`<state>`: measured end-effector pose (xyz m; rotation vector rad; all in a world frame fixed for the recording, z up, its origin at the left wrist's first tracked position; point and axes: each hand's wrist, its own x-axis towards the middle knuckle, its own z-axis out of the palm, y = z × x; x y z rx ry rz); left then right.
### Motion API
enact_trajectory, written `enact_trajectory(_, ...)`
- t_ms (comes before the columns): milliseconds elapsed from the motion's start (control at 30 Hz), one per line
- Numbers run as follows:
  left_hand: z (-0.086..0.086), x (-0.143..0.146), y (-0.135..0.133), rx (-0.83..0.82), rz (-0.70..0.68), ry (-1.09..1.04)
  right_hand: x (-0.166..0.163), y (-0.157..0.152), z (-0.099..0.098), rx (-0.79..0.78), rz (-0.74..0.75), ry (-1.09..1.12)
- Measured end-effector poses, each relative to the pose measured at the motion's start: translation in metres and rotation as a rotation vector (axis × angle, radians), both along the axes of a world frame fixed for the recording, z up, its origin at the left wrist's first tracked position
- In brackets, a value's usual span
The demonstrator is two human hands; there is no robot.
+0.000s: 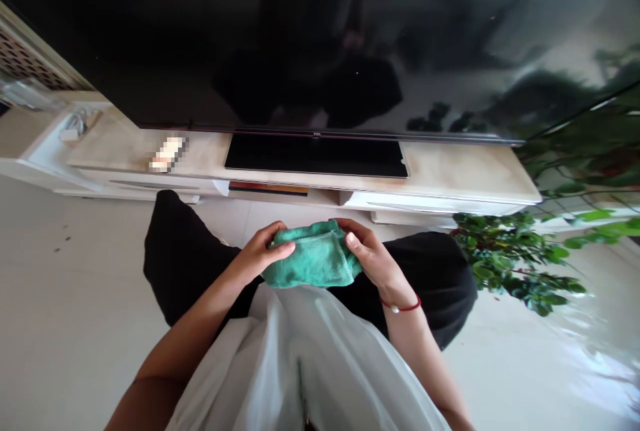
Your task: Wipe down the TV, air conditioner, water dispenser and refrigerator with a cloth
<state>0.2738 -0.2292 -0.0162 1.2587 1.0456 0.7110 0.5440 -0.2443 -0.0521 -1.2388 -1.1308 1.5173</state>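
A folded green cloth [313, 257] is held up in front of my lap, between both hands. My left hand [265, 247] grips its left end, thumb on top and fingers curled behind. At the right end, my right hand [370, 254] closes on the cloth with its thumb pressed against the near side; the other fingers are partly hidden behind the fabric. Around the right wrist is a red string bracelet [400, 307] with a pale bead.
A large television [320, 44] stands on a low cabinet [455, 167], its black base [315, 154] in the middle. A blurred-out item [169, 153] lies left on the cabinet top. White cables [75, 124] sit farther left. A leafy plant [515, 257] hangs at the right.
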Motion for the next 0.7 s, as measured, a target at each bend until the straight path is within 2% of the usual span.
enact_trajectory(100,0.012,-0.003,0.002,0.217,-0.130,0.115,0.004,0.001,0.006,0.023,0.042,0.062)
enact_trajectory(200,0.026,-0.008,0.007,0.405,-0.227,0.257,0.005,0.008,0.013,0.228,-0.087,0.076)
enact_trajectory(300,0.039,-0.010,0.021,0.559,-0.221,0.321,0.000,0.011,0.010,0.412,-0.314,-0.022)
enact_trajectory(367,0.043,-0.006,0.034,0.556,-0.167,0.403,-0.013,0.008,-0.001,0.435,-0.536,-0.099)
enact_trajectory(400,0.045,-0.001,0.040,0.538,-0.144,0.469,-0.024,0.004,-0.009,0.408,-0.594,-0.112)
enact_trajectory(433,0.045,0.005,0.046,0.516,-0.127,0.543,-0.037,0.000,-0.018,0.360,-0.581,-0.104)
enact_trajectory(467,0.045,0.012,0.050,0.496,-0.127,0.616,-0.053,-0.004,-0.028,0.295,-0.502,-0.072)
enact_trajectory(567,0.043,0.039,0.054,0.490,-0.221,0.796,-0.100,-0.012,-0.057,0.078,-0.192,0.070)
enact_trajectory(633,0.040,0.057,0.048,0.531,-0.336,0.905,-0.121,-0.010,-0.070,0.006,-0.162,0.116)
enact_trajectory(700,0.035,0.074,0.037,0.562,-0.479,0.989,-0.126,-0.005,-0.075,0.001,-0.224,0.105)
